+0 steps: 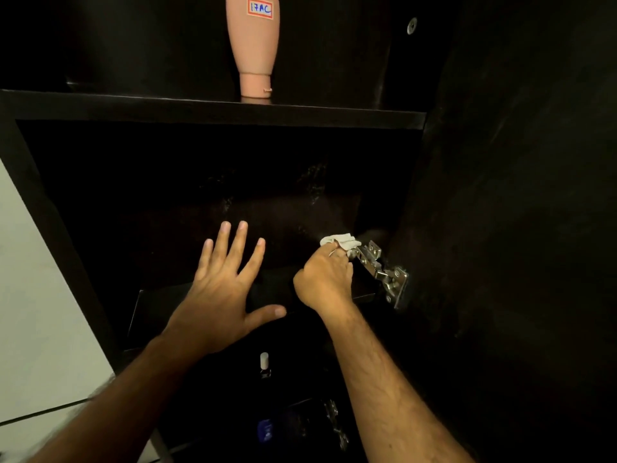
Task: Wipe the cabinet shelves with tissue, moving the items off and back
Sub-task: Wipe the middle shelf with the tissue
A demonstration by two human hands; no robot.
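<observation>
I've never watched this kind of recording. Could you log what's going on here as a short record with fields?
place: dark cabinet, door open
right hand: grips tissue beside the metal hinge
left hand: fingers spread over the middle shelf
upper shelf: pink bottle standing cap down
below: small white-capped bottle

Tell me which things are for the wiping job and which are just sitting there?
For the job:
right hand holding the tissue
left hand, fingers spread
middle shelf
pink bottle on the top shelf

Just there:
metal hinge
small white-capped bottle lower down
</observation>
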